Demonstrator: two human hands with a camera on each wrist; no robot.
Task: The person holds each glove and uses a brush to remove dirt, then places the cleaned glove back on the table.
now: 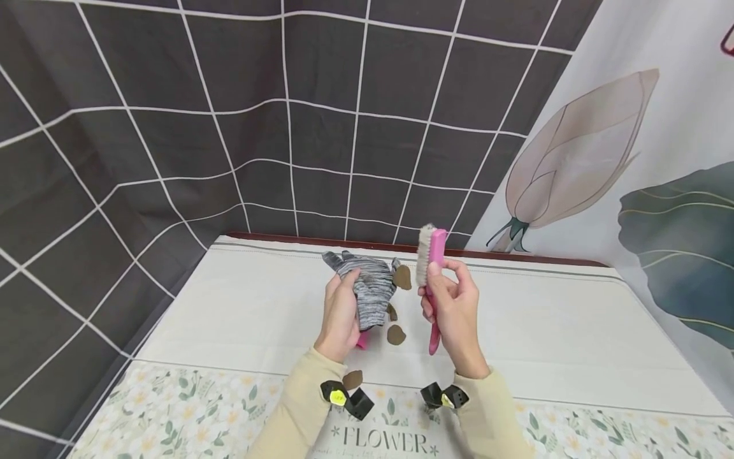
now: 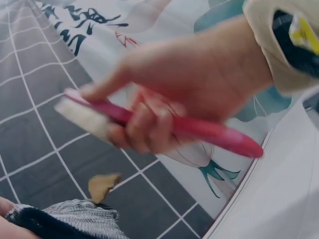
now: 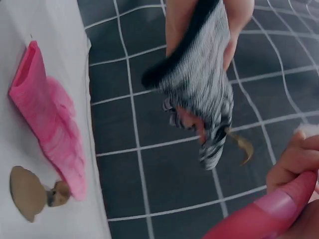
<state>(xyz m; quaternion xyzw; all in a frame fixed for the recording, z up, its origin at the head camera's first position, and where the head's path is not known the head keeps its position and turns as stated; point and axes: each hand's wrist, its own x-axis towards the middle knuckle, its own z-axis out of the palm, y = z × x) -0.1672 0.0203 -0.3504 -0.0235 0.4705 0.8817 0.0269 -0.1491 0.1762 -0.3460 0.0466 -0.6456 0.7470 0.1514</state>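
A grey-and-black knitted glove [image 1: 375, 290] is held up over the table by my left hand [image 1: 339, 312], the thumb lying across its near face. At its finger side a brown flat piece [image 2: 102, 186] appears attached; the right wrist view shows a curved brown bit [image 3: 243, 147] there too. My right hand [image 1: 455, 306] grips a pink brush [image 1: 437, 248] upright by its handle, the thumb on the pink back. Its pale bristles [image 1: 423, 255] face the glove, with a gap between them. A pink glove [image 3: 55, 119] lies on the table below, mostly hidden in the head view.
Loose brown pieces lie on the white table cover [image 1: 241, 306], one between the hands [image 1: 395, 335] and another near the left wrist [image 1: 352, 380]. Behind the table hangs a dark checked cloth [image 1: 321, 146]; a leaf-print curtain [image 1: 585, 146] is at the right.
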